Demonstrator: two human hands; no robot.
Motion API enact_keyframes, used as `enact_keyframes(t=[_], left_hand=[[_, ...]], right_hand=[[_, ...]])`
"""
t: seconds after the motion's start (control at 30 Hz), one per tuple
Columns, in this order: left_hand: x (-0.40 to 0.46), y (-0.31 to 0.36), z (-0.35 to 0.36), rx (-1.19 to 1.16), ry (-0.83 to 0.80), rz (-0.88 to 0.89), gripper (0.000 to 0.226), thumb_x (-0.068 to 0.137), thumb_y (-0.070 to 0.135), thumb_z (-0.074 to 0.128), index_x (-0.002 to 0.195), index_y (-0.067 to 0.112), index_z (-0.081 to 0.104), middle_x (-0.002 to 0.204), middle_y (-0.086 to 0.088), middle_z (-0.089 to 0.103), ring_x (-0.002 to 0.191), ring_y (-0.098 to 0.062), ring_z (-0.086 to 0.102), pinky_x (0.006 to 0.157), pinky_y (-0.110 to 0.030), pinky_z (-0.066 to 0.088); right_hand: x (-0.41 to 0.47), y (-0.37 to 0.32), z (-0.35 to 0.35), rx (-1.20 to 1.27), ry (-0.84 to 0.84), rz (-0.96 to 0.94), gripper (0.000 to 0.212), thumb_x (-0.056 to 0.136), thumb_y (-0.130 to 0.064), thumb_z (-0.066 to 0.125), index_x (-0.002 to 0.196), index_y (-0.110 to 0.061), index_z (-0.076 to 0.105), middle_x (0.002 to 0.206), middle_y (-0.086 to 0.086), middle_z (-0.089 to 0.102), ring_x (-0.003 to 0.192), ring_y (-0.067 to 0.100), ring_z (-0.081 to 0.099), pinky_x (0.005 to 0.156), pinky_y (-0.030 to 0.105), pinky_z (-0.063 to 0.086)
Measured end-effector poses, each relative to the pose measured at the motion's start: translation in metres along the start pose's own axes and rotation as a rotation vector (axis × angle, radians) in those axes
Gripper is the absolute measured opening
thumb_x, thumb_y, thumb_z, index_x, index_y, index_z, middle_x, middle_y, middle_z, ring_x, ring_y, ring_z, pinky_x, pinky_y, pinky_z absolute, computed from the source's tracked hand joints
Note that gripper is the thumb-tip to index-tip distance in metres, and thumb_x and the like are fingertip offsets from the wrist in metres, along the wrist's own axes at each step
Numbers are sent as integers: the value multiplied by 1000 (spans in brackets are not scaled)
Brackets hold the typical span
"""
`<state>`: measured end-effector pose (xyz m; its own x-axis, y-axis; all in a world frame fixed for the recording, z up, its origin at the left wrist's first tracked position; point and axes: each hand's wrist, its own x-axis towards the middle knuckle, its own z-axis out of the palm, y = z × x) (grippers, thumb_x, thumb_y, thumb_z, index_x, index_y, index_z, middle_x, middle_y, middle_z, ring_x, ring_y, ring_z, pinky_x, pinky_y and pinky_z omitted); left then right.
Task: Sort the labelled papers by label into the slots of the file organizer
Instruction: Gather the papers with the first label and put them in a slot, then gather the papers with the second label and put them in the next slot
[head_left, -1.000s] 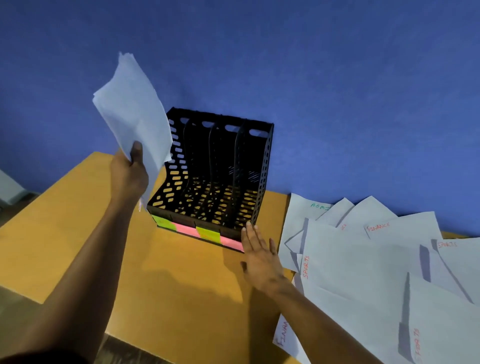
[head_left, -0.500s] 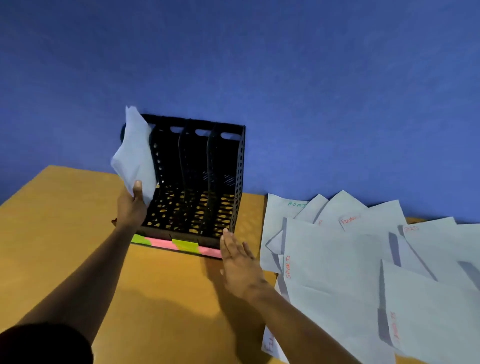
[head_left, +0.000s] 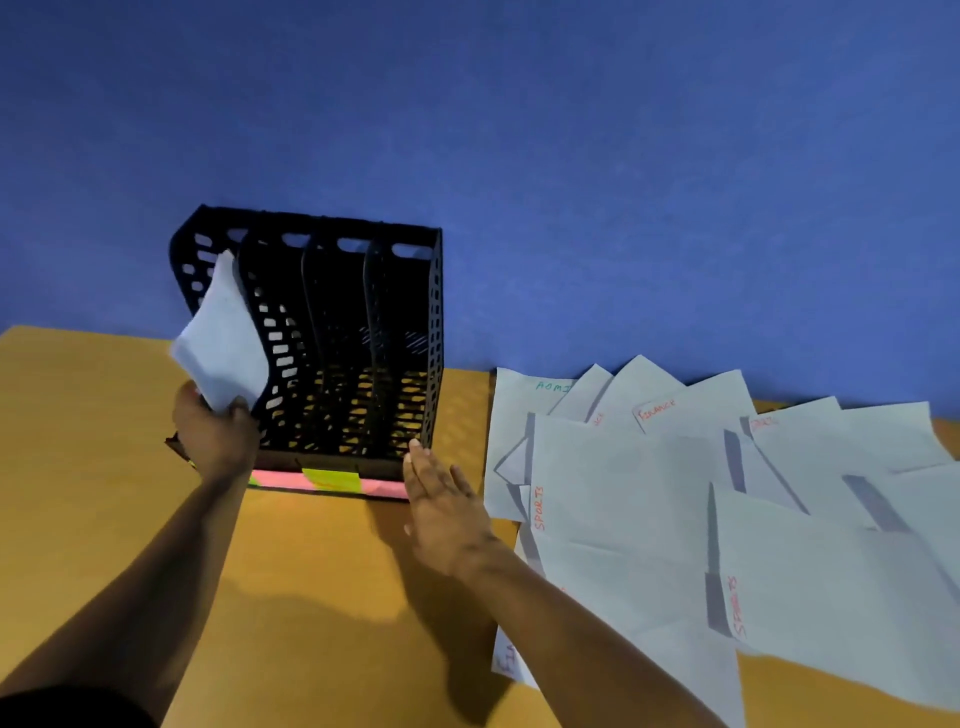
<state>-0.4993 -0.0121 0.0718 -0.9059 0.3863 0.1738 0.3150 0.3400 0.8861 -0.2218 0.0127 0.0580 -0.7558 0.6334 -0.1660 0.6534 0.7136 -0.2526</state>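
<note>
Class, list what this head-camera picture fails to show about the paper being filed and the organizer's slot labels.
- Label on the held paper: only a blank face shows in the head view.
- Leftmost slot tag of the organizer: covered by the left hand.
- Writing on the sticky tags: too small and blurred.
- Lower papers: labels overlapped by upper sheets or cut off by the edge.

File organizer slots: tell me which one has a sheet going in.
The leftmost slot of the black plastic file organizer: the left hand holds a white paper in it; the other three look empty.
</note>
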Motion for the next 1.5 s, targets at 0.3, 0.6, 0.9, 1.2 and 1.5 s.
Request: enact_keyframes(t=[0.3,0.6,0.9,1.2,1.5], left_hand=[[-111,24,18,-44,123,76,64,85,4,63,140,-11,34,147,-30,29,135,-44,32,110,-43,30],[-262,19,69,-127,-542,-140,25,89,-5,61,114,-4,58,110,-13,60,100,-35,61,77,-24,45],[-348,33,97,-127,-878,-600,46,86,12,72,122,11,43,120,-14,59,108,-30,63,64,-32,57],[-382,31,101,47,-928,-570,36,88,15,69,118,9,51,112,-15,67,103,-32,64,65,-25,51],[-395,34,106,109,-894,-510,15,90,23,66,76,19,61,70,2,61,64,-10,58,49,-14,41]], right_hand=[[-12,22,8,163,23,-43,85,97,-31,52,155,-21,-9,164,-3,-11,151,17,-9,122,46,4],[-83,111,45,287,175,232,61,96,-38,49,151,-23,29,159,2,29,143,25,33,115,38,32],[-130,197,67,115,57,444,68,94,-44,56,151,-25,23,160,1,25,147,25,25,118,42,22],[-127,218,57,-10,17,422,54,96,-35,52,144,-28,29,148,1,38,137,25,37,108,46,35],[-128,232,47,151,161,357,45,96,-8,52,138,-26,52,135,1,61,125,20,56,108,40,42]])
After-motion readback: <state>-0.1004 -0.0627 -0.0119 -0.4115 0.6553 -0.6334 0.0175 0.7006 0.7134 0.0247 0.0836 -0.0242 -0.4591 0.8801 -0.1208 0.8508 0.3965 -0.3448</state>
